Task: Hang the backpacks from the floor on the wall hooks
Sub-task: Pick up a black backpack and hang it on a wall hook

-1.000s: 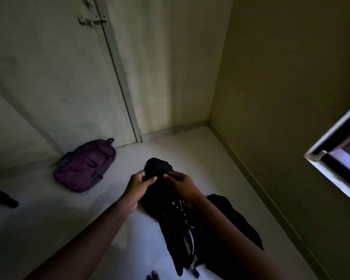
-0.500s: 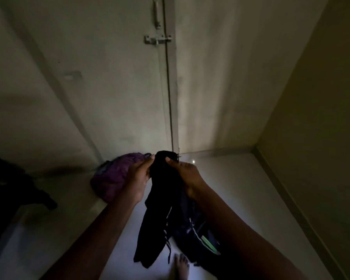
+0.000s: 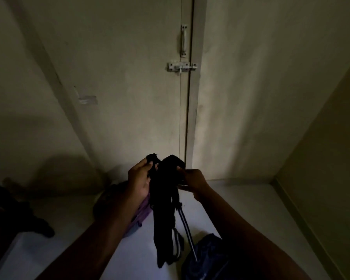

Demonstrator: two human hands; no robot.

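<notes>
You held the black pack (image 3: 163, 219) up by its top in front of the door (image 3: 129, 77), your left hand (image 3: 138, 178) pinching one loop and your right hand (image 3: 192, 183) gripping the strap beside it. Its body hung low by your right forearm; whether it touched the floor (image 3: 240, 199) I could not tell. The purple pack (image 3: 143, 211) lay on the floor behind your left wrist. No hook was in view. To do this well, you needed to single out the carry loop, spread it between both hands, and look up for a hook before lifting.
</notes>
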